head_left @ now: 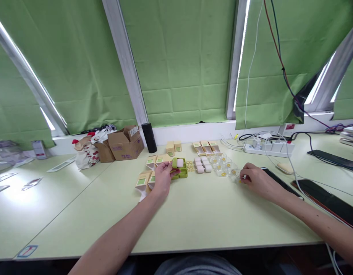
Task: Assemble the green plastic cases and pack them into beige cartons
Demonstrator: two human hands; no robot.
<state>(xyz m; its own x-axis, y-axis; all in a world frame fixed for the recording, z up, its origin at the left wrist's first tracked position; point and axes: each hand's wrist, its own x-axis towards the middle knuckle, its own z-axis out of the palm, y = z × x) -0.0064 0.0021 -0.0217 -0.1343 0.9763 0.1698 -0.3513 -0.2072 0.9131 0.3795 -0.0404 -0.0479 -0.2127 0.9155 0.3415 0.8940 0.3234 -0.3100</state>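
Note:
My left hand (162, 178) grips a small green case (174, 164) with a pale pink-white block (180, 163) in it, raised over the table. Below it, other green cases (183, 173) stand on the tabletop, partly hidden by the hand. Small yellow squares (190, 165) and several pale pink blocks (199, 168) lie just to the right. Farther right are clear plastic covers (222, 172) with yellow dots. My right hand (251, 177) has its fingers closed on a clear plastic cover (235, 178) at the near end of that group.
Open cream boxes (142, 181) flank my left hand, with more boxes (205, 147) behind. A black cylinder (149, 138) and a cardboard carton (125, 144) stand at the back. Phones (327, 200), a power strip (268, 149) and loose cables occupy the right side.

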